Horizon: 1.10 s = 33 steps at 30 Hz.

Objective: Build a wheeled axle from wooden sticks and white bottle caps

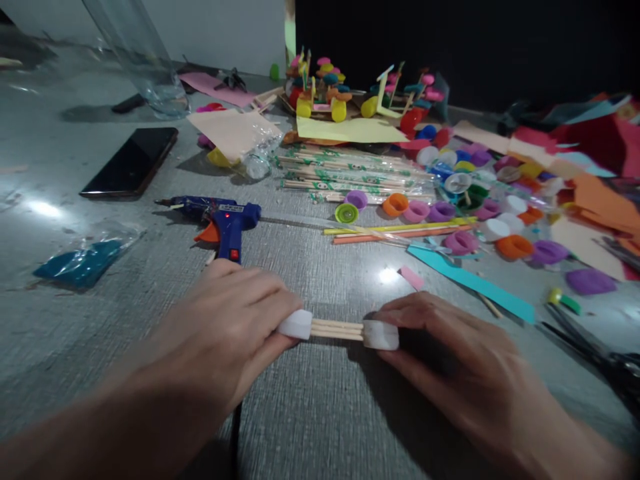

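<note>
Between my two hands, three parallel wooden sticks [337,329] run sideways, with a white bottle cap at each end. My left hand [235,320] pinches the left white cap [296,325] between thumb and fingers. At the other end my right hand [455,353] grips the right white cap [381,335]. Just beyond my left hand lies a blue glue gun [231,223] with an orange trigger, a small red light and a clear glue stick in its back.
A black phone [131,162] and a bag of blue material [83,263] lie left. Wrapped sticks [350,175], colored caps [441,212] and paper pieces spread across the back and right. Black scissors [590,350] rest at far right. A clear bottle [145,60] stands back left.
</note>
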Tool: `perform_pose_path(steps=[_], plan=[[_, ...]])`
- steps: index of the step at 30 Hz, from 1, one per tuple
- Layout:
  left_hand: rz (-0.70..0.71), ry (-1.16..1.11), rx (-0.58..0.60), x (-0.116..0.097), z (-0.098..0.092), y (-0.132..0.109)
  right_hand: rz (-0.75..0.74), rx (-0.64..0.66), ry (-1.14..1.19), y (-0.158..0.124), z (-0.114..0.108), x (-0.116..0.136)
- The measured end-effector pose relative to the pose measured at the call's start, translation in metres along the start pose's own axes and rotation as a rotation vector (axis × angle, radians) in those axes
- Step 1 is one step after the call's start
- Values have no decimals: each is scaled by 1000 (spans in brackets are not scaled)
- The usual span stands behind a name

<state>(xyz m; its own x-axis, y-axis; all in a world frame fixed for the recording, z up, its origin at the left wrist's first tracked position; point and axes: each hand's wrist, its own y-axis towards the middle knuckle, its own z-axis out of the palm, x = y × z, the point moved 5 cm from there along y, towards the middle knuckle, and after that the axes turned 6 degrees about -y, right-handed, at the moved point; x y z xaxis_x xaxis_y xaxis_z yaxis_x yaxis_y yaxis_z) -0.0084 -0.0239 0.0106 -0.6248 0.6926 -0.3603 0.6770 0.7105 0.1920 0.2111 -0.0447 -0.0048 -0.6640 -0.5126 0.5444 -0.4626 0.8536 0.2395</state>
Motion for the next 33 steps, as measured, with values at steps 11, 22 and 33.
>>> perform_pose_path(steps=[11,22,33], plan=[[-42,-18,-40,-7,0,14,70,-28,-34,3,-8,-8],[-104,17,21,-10,3,35,212,-24,-24,9,-17,-24],[-100,21,33,-10,8,48,205,-91,-33,8,-23,-31]])
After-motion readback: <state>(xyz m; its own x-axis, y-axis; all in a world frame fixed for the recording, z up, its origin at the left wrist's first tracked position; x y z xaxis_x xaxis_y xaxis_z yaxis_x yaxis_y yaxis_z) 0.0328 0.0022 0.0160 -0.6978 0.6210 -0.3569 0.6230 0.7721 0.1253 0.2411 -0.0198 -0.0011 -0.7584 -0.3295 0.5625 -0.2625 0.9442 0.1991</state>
